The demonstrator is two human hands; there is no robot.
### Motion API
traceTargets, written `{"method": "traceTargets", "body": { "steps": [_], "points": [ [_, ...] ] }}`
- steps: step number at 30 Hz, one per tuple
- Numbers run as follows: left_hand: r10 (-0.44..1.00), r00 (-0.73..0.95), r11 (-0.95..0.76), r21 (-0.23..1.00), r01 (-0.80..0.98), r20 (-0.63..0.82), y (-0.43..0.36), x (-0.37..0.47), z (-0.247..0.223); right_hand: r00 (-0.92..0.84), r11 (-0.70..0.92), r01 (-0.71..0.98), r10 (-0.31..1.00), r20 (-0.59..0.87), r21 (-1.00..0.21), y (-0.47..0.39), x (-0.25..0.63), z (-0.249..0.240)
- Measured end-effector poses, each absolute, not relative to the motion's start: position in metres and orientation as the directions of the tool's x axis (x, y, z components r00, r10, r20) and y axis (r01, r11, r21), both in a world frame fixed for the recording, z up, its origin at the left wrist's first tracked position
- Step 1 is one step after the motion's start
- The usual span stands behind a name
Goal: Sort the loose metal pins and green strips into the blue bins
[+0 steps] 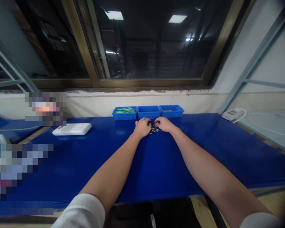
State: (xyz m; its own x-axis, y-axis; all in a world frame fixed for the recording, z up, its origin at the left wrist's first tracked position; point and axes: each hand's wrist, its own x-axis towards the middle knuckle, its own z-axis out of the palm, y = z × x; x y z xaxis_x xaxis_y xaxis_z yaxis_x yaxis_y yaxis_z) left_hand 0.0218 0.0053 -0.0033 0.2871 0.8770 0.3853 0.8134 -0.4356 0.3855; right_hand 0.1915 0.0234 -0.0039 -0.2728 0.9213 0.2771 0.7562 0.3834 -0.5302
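Note:
A small pile of thin metal pieces point(155, 129) lies on the blue table in front of the bins. At its left edge is my left hand point(143, 127), fingers curled down; whether it grips a piece is too small to tell. On the right side of the pile, my right hand point(164, 124) has its fingers bent together at the pieces, with any held piece hidden. Just behind stand three blue bins: the left one point(124, 117) holds green and white items, the middle one point(149, 116) shows nothing inside, and the right one point(172, 115) has some small metal pieces.
A white device point(72, 129) rests on the blue table point(97, 161) at the left. A white power strip point(234, 113) with a cable lies at the right edge. Behind are a wall and a window; grey metal frames point(254, 60) rise at both sides.

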Motion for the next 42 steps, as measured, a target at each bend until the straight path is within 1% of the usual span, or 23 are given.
{"method": "traceTargets", "body": {
  "steps": [9,14,19,21,26,30,34,36,38,40,42],
  "points": [
    [0.873,0.297,-0.446,0.389,0.806,0.386,0.005,0.022,-0.003,-0.285,0.424,0.802,0.891,0.353,-0.421,0.029,0.189,-0.014],
    [0.843,0.325,-0.5,0.399,0.769,0.43,0.005,0.021,-0.002,-0.252,0.445,0.754,0.876,0.412,-0.483,0.025,0.187,-0.011],
    [0.809,0.316,-0.547,0.438,0.713,0.496,0.005,0.02,-0.001,-0.214,0.454,0.743,0.857,0.469,-0.491,0.018,0.184,-0.001],
    [0.803,0.318,-0.559,0.451,0.695,0.505,0.005,0.02,-0.001,-0.208,0.454,0.732,0.859,0.468,-0.508,0.015,0.183,0.002],
    [0.795,0.302,-0.569,0.472,0.673,0.526,0.005,0.02,-0.001,-0.179,0.443,0.655,0.878,0.444,-0.612,0.011,0.179,0.005],
    [0.764,0.302,-0.607,0.477,0.635,0.571,0.005,0.019,-0.002,-0.2,0.465,0.611,0.874,0.443,-0.64,0.01,0.178,0.004],
    [0.772,0.295,-0.591,0.467,0.657,0.562,0.005,0.019,0.0,-0.148,0.434,0.565,0.89,0.431,-0.702,0.011,0.178,0.003],
    [0.801,0.27,-0.55,0.477,0.686,0.534,0.005,0.019,0.001,-0.101,0.428,0.504,0.892,0.441,-0.75,0.012,0.179,0.003],
    [0.83,0.246,-0.504,0.484,0.715,0.5,0.004,0.019,0.002,-0.07,0.427,0.377,0.898,0.435,-0.822,0.013,0.18,0.005],
    [0.845,0.234,-0.479,0.484,0.733,0.481,0.004,0.02,0.003,-0.064,0.397,0.226,0.917,0.393,-0.89,0.014,0.182,0.006],
    [0.845,0.238,-0.48,0.481,0.734,0.48,0.003,0.02,0.004,-0.074,0.35,0.134,0.936,0.343,-0.927,0.015,0.185,0.006]
  ]
}}
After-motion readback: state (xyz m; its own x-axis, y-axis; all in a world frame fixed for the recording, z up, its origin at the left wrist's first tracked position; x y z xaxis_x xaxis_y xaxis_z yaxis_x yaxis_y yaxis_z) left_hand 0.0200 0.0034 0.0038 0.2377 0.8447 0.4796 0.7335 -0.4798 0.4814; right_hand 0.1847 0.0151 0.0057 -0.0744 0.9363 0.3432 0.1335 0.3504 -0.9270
